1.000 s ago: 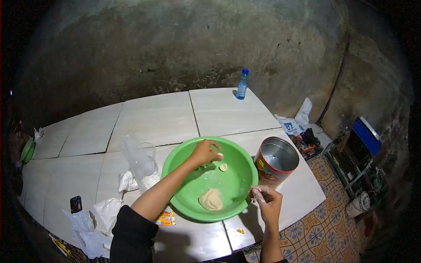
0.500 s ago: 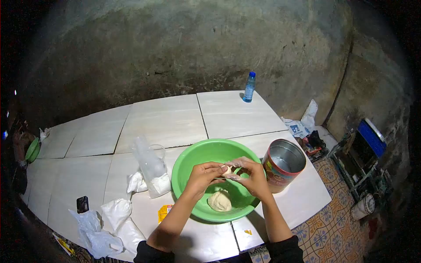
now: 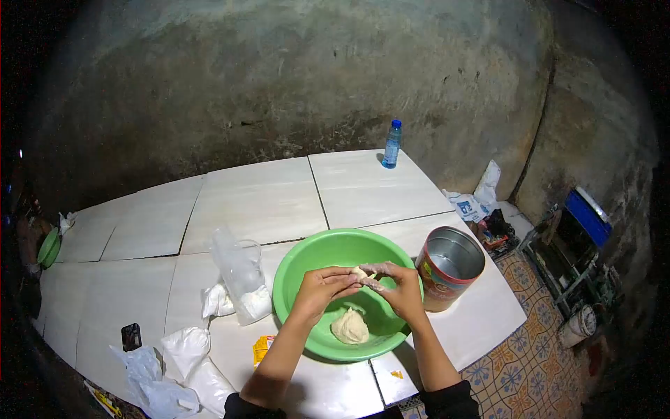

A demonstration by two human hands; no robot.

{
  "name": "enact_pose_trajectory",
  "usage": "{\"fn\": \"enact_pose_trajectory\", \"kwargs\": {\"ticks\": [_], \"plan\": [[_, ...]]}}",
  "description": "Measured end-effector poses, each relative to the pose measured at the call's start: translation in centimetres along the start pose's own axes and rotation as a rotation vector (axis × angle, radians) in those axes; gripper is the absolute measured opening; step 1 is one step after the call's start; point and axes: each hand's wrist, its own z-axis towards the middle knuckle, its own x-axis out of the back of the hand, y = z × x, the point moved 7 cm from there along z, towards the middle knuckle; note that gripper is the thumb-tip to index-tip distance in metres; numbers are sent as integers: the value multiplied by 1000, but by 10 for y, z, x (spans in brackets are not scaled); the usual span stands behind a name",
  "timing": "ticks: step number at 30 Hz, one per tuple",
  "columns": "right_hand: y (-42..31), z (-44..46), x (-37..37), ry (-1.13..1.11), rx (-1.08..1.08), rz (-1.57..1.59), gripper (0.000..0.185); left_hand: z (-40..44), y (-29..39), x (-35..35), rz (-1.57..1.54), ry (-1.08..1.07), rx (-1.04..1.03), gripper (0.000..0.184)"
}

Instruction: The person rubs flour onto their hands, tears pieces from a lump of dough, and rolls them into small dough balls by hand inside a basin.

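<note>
Above the green basin, my left hand and my right hand meet fingertip to fingertip. Between them they pinch a small piece of pale dough. The right fingers are coated with whitish dough or flour. A larger lump of dough lies on the basin floor, just below the hands. My hands hide part of the basin's inside.
An open metal tin stands right of the basin. Left of it are a plastic jug, bags of white powder, a yellow packet and a phone. A blue-capped bottle stands at the back.
My right hand came in from the basin's right rim and met my left hand over the basin. Since then both have stayed together, their fingers shifting slightly on the small dough piece.
</note>
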Motion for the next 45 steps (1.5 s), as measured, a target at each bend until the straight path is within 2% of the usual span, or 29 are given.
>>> {"fn": "enact_pose_trajectory", "kwargs": {"ticks": [2,4,6,9,12,20,22,24,26,28,30,32,34,36,40,42,45], "plan": [[-3,-1,1,26,119,-7,27,1,1,0,-10,-6,-13,22],[-7,-3,1,16,109,-40,27,1,2,1,-1,2,-31,21],[4,-4,-1,22,40,169,27,2,1,1,19,-8,-33,25],[5,-4,0,37,15,54,26,1,4,-5,127,-86,-116,36],[3,-4,3,60,27,-8,26,1,4,-7,97,-56,-84,34],[-4,-8,1,157,-9,24,29,3,6,-8,185,-24,-231,26],[3,-8,-3,83,-152,85,28,-2,12,-11,284,-5,-206,24],[8,-8,-5,91,-143,97,27,-6,22,-12,568,65,-298,21],[10,-9,-4,130,-137,124,26,-3,18,-11,559,67,-327,19],[9,-10,-2,146,-131,127,25,-4,19,-17,414,34,-383,20],[7,-10,1,176,-118,135,24,-2,16,-15,388,7,-346,23],[6,-10,3,199,-93,91,24,0,11,-14,189,-67,-262,29],[-1,-10,5,205,-59,58,25,-2,14,-18,283,-79,-307,32],[-6,-11,6,201,-20,3,25,-4,16,-14,366,60,-340,31],[-5,-11,2,141,-15,40,22,-1,13,-12,253,-13,-322,27],[-8,-12,1,141,-25,67,22,-1,14,-12,299,4,-349,23],[-16,-14,-2,152,-4,0,23,-7,22,-13,427,118,-437,20]]}}
